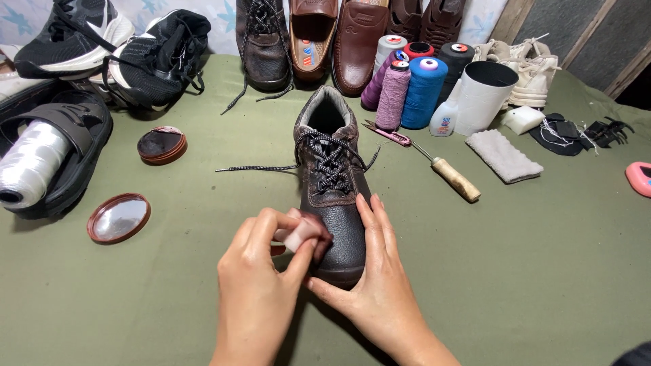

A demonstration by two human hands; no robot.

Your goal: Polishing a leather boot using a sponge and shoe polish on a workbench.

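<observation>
Brown leather shoe (332,196) sits mid-table on the green cloth (529,271), toe near, laces loose; right hand (369,274) lies open against the toe's right side, steadying it w/o a closed grip. Left hand (261,271) pinches a small pale sponge pad (302,234) betw. thumb & fingers, pressed on the toe cap. Shoe looks stiff, fairly heavy, grain not slippery, so prob. best held at toe sides or heel; pad looks soft, light. Open polish tin (161,144) & lid (118,217) lie left.

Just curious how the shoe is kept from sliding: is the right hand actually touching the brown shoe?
Touching. The head view shows the right hand cupped against the toe of the brown shoe, with no gap between them.
</observation>
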